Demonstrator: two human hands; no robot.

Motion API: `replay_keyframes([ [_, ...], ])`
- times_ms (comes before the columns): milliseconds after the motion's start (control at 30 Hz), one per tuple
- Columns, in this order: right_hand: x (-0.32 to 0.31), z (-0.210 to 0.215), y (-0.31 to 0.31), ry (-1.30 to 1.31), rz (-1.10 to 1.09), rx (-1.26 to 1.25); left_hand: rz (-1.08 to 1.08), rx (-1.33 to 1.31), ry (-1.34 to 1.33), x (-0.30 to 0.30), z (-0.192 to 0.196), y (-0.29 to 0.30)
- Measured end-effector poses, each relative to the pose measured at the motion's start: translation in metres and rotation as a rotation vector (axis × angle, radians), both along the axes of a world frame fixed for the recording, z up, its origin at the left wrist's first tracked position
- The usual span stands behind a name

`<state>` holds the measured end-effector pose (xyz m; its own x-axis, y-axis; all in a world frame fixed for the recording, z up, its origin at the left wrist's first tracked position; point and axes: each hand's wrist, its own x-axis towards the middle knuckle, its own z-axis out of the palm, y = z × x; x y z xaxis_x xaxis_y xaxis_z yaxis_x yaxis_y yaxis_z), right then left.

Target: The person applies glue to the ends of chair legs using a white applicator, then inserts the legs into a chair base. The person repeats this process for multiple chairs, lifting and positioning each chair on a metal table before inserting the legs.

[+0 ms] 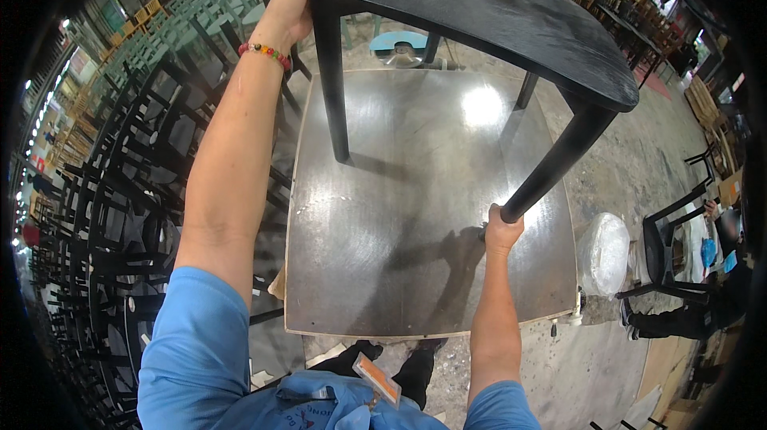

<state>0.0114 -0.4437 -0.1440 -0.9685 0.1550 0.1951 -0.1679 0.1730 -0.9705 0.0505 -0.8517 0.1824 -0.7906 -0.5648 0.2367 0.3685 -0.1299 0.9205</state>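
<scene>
A black chair (479, 11) with a broad, scuffed seat stands tilted over a metal-topped work table (343, 270). My left hand (292, 5) is closed on the seat's near left corner, the thumb by the top edge and the fingers partly hidden. Lower down, my right hand (504, 232) wraps round the bottom end of the near right leg (559, 160). That leg slants toward me. The near left leg (331, 95) reaches down to the tabletop and seems to touch it. Most of the backrest is out of the picture.
Many black chairs (152, 214) are stacked close on my left, with green chairs (180, 35) behind them. A blue-topped machine (399, 43) stands past the table's far edge. To the right are a plastic-wrapped bundle (605, 254) and a person (695, 310) beside another black chair (659, 250).
</scene>
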Motion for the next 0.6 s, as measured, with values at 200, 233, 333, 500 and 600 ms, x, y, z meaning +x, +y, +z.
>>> replay_keyframes([
  [200, -0.001, 0.008, -0.002, -0.020, 0.043, 0.010, 0.027, 0.025, -0.037, 0.005, 0.000, -0.003],
  [233, -0.002, 0.006, -0.001, -0.022, 0.045, 0.007, 0.026, 0.025, -0.035, 0.006, 0.000, -0.004],
  [333, -0.005, 0.006, -0.002, 0.012, 0.036, 0.012, 0.042, 0.023, -0.033, 0.008, 0.001, -0.004],
  [500, -0.008, 0.009, -0.003, 0.021, 0.056, -0.004, 0.078, 0.070, -0.065, 0.023, 0.008, 0.008],
  [600, -0.010, 0.013, 0.000, 0.033, 0.064, 0.016, 0.126, 0.077, -0.129, 0.031, 0.017, 0.023],
])
